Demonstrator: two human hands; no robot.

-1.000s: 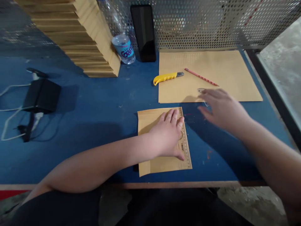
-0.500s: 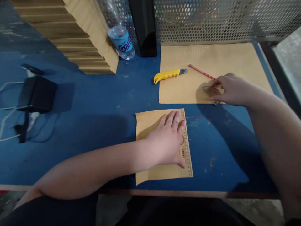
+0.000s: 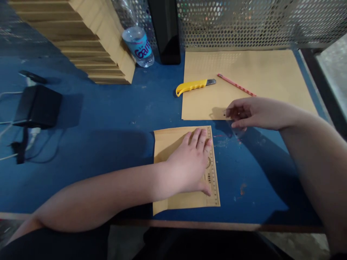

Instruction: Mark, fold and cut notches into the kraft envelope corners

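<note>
Meanwhile the left hand (image 3: 189, 166) lies flat, fingers spread, pinning a clear plastic ruler (image 3: 212, 169) along the right edge of a small tan paper sheet (image 3: 168, 144), while the right hand (image 3: 252, 112) apparently pinches some small clear piece, so marking seems next, calling for steady alignment.

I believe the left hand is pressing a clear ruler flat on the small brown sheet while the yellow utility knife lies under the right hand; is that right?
Not quite. The left hand does press the clear ruler flat on the small brown sheet, but the yellow utility knife lies untouched at the large brown sheet's left edge, apart from the right hand. The head view shows this.
</note>
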